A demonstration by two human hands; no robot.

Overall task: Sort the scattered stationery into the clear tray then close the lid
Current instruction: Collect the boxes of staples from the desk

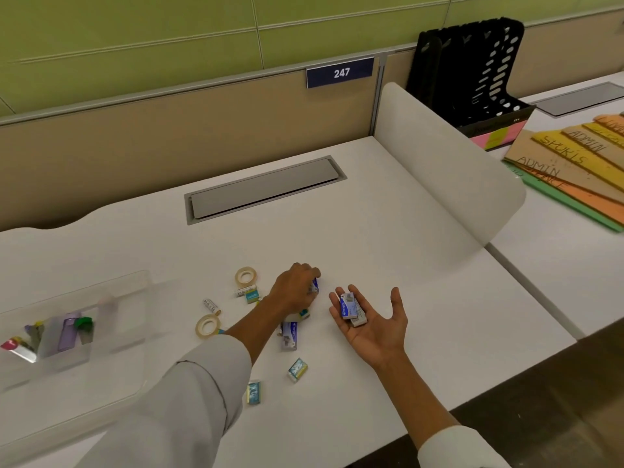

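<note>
My left hand (295,288) reaches over the desk, its fingers curled round a small blue staple box (315,285). My right hand (374,319) lies palm up beside it, fingers straight, carrying a stack of small blue-and-white boxes (350,308). More small boxes (289,334) lie scattered on the white desk, with two tape rolls (245,276) and little white tubes (211,305). The clear tray (111,332) sits at the left with highlighters (69,331) and clips inside; its lid is open.
A white curved divider (449,170) stands to the right of the desk. Beyond it are labelled cardboard folders (570,163) and a black file rack (472,72). A grey cable hatch (263,189) is set into the desk at the back.
</note>
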